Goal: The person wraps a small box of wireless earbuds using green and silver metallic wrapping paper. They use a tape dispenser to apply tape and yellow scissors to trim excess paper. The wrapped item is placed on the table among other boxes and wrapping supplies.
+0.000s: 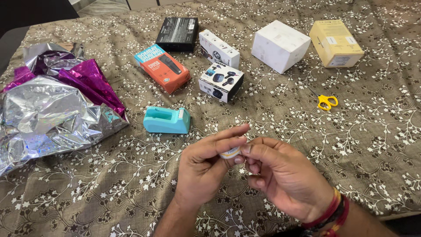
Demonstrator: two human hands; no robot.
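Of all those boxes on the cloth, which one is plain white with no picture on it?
The plain white box, a blocky cube between the yellow box and the picture-printed white box. The others are black, orange or printed.

1 head-worn camera looks down and forward over a cloth-covered table (359,145). Both hands sit close at the lower centre of the frame; boxes lie farther off along the top edge.
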